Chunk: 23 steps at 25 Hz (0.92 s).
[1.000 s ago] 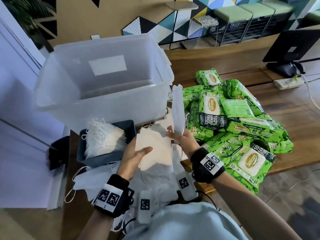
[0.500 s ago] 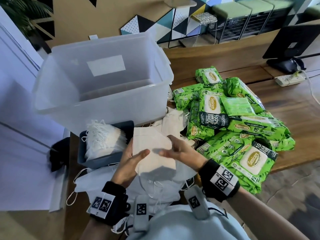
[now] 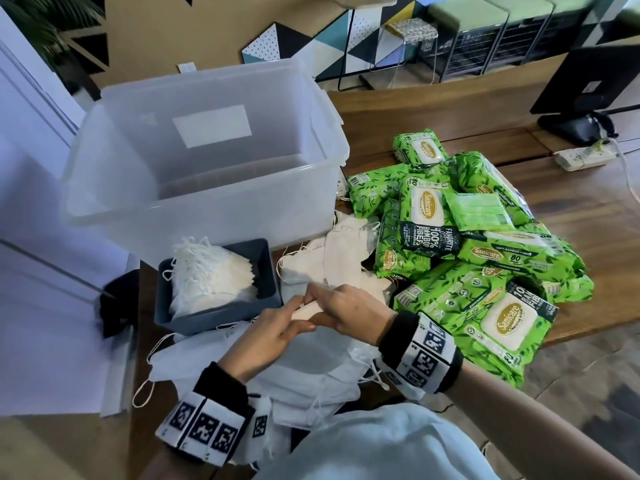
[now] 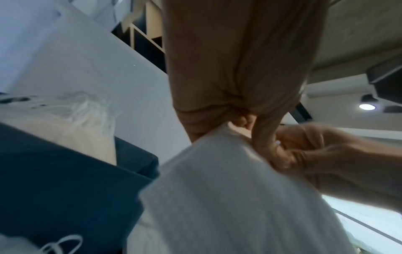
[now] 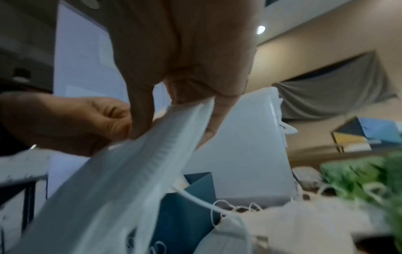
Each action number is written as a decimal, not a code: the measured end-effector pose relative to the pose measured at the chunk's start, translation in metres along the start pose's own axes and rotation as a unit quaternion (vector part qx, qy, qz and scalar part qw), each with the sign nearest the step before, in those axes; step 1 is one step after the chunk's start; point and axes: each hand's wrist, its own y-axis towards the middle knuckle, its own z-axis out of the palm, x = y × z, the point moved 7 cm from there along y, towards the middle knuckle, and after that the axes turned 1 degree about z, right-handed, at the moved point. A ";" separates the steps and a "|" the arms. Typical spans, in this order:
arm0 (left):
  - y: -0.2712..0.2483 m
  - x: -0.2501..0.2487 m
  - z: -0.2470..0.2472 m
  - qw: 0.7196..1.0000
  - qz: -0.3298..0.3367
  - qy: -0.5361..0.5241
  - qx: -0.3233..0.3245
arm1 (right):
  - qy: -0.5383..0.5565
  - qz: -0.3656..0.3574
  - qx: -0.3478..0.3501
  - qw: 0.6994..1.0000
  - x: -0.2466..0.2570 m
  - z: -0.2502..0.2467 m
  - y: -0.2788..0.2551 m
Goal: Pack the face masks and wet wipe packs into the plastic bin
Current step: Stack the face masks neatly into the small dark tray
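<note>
The clear plastic bin fills the upper left of the head view and looks empty. Right of centre sprawls the green heap of wet wipe packs, untouched. A small grey tray, left of centre, is stuffed with folded face masks. At lower centre, loose masks lie under both hands. A second ago the right hand held one mask up; now it has joined the left hand, both pinching a squared stack of masks. Likely next: tray or bin.
</note>
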 end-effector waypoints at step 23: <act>-0.134 0.131 -0.036 0.788 -0.210 -0.425 -0.393 | -0.031 0.425 0.051 0.903 -0.150 0.077 0.007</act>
